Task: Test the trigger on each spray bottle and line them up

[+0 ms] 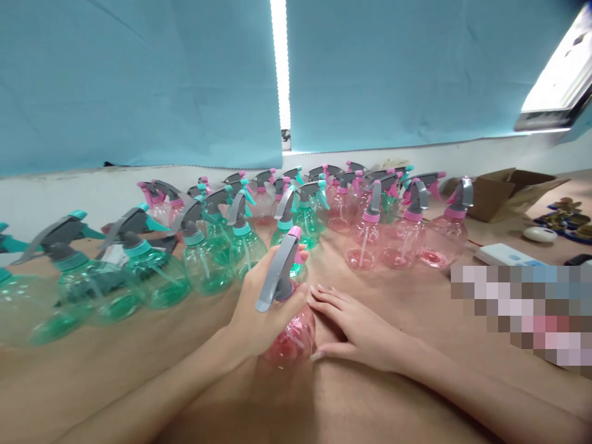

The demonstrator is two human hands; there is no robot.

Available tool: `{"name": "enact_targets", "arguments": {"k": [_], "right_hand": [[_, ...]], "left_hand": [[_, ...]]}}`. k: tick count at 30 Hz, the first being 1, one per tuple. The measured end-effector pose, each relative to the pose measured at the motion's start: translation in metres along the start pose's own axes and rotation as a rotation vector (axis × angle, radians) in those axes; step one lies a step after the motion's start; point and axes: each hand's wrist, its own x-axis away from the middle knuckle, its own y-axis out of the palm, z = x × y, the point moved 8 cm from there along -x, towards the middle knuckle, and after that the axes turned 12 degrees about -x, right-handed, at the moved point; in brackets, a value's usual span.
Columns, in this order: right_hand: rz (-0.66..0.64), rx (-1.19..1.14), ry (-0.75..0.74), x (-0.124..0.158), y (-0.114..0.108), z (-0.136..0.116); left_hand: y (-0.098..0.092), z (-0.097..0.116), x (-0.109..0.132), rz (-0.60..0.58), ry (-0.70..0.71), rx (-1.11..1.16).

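A pink spray bottle (291, 339) with a grey trigger head and pink nozzle stands in front of me on the brown tabletop (393, 394). My left hand (259, 296) is wrapped round its neck from the left. To its right, my right hand (356, 324) lies low with fingers stretched out and apart, fingertips close to the bottle's side; whether they touch it I cannot tell. Green spray bottles (208, 271) with turquoise collars line up at the left. Three pink spray bottles (400, 243) stand at the right, beyond my right hand.
More pink and green bottles (340, 206) crowd the back by the wall. An open cardboard box (502, 191) sits at the back right, near a white mouse (540, 234), a white box (506, 254) and gold-coloured pieces (567, 216). Blue sheets (139, 80) hang behind the table.
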Motion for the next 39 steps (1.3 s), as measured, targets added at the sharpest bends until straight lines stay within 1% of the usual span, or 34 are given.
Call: {"name": "enact_targets", "arguments": {"k": [10,31,39], "right_hand": [[-0.008,0.000,0.012,-0.0009,0.0014,0.0012],[0.000,0.018,-0.009,-0.0015,0.0021,0.0020],[0.000,0.003,0.005,-0.0013,0.0021,0.0009]], "left_hand": [[0.0006,-0.0004,-0.0008,0.003,0.030,0.000],[0.0014,-0.0034,0.0009,0.006,0.032,0.055],[-0.0023,0.0048,0.0005,0.009,0.044,0.040]]}}
